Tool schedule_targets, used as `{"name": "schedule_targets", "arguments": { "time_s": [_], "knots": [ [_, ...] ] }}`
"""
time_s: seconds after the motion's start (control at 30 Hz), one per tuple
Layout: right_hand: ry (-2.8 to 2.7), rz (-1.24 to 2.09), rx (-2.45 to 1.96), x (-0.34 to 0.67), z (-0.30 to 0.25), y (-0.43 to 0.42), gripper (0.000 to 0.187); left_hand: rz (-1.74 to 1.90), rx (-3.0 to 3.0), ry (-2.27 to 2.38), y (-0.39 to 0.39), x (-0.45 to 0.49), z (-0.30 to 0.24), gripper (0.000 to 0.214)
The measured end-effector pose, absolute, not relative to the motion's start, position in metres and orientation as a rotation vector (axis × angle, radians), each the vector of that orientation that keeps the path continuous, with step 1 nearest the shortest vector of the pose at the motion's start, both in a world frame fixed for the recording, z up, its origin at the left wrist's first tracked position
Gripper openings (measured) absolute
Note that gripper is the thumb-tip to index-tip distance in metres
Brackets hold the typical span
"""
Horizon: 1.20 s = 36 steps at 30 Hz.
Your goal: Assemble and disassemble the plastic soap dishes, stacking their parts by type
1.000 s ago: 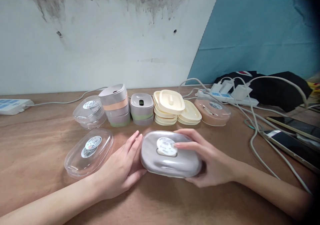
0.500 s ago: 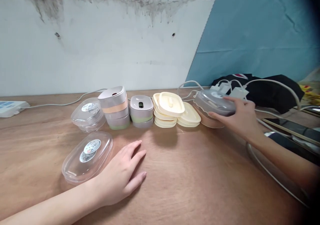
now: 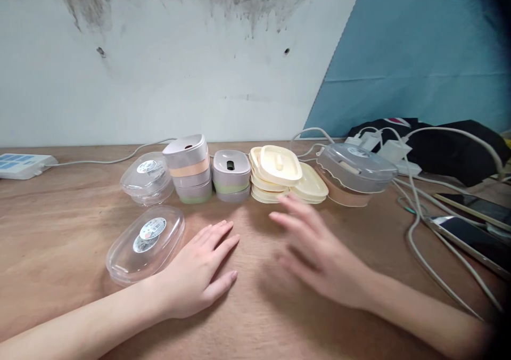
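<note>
My left hand (image 3: 199, 275) lies flat on the wooden tabletop, fingers out and holding nothing. Beside its wrist is a clear plastic lid (image 3: 136, 264) with round stickers. My right hand (image 3: 315, 248), smeared by motion, hovers over the table with its fingers apart and nothing in them. Just beyond its fingertips are cream plastic lids (image 3: 280, 165) in a leaning stack, with more cream lids (image 3: 313, 181) next to them. A grey translucent lid (image 3: 359, 163) rests tilted on a clear brownish-looking container (image 3: 345, 189) at the right.
Two stacks of lilac-grey boxes, a taller one (image 3: 187, 160) and a lower one (image 3: 231, 171), stand along the wall. Left of them is a clear lidded container (image 3: 147, 181). White cables (image 3: 415, 211), phones (image 3: 471, 237) and a black bag (image 3: 447, 147) crowd the right; a power strip (image 3: 24, 165) lies far left.
My right hand has let go of the grey lid and swung left and nearer to me, over the middle of the table. My left hand stays in place; the view has shifted slightly.
</note>
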State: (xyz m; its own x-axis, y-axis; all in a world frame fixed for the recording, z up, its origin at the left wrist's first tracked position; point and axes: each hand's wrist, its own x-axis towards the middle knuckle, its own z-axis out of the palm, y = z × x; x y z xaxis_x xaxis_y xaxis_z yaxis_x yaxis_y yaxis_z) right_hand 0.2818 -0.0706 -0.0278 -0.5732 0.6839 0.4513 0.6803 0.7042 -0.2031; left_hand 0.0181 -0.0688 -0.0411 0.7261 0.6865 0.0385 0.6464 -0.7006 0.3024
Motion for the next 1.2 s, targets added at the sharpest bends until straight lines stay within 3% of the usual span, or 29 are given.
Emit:
{"name": "schedule_targets", "arguments": {
  "time_s": [0.13, 0.33, 1.2],
  "knots": [
    [-2.836, 0.294, -0.985, 0.256, -0.044, -0.082, 0.06, 0.183, 2.665, 1.04, -0.068, 0.019, -0.039, 0.055],
    [-2.862, 0.404, -1.067, 0.258, -0.041, -0.076, 0.054, 0.13, 2.705, 1.015, -0.067, 0.018, -0.039, 0.054],
    [-2.87, 0.415, -1.028, 0.266, -0.043, -0.066, 0.049, 0.105, 2.685, 1.124, -0.069, 0.018, -0.04, 0.055]
  ]
}}
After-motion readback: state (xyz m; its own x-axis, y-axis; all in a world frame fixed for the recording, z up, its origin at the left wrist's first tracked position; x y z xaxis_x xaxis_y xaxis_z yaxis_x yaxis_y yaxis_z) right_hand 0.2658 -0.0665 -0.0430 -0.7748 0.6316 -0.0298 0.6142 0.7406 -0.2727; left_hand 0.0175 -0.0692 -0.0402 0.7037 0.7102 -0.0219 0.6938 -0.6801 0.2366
